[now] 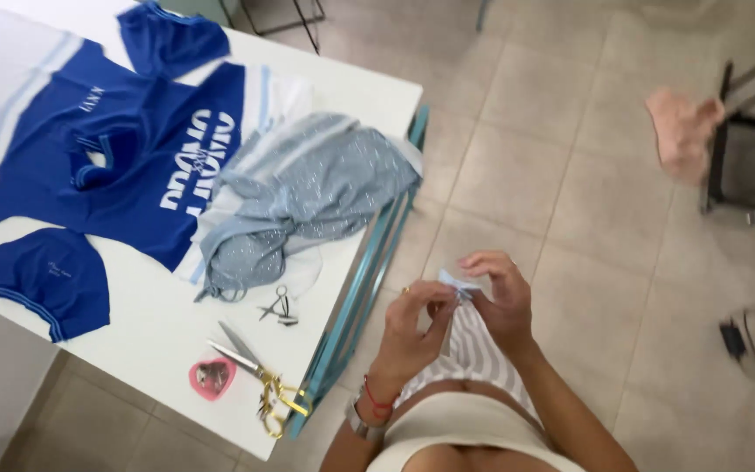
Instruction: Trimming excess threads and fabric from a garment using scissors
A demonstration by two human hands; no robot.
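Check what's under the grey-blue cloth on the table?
The grey-blue cloth lies over the right edge of the blue jersey and some white fabric, which shows around it. What else sits beneath it on the table is covered.

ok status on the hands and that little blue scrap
Left hand and right hand both pinching the small light-blue fabric piece, held above the floor beside the table. Nothing between them.
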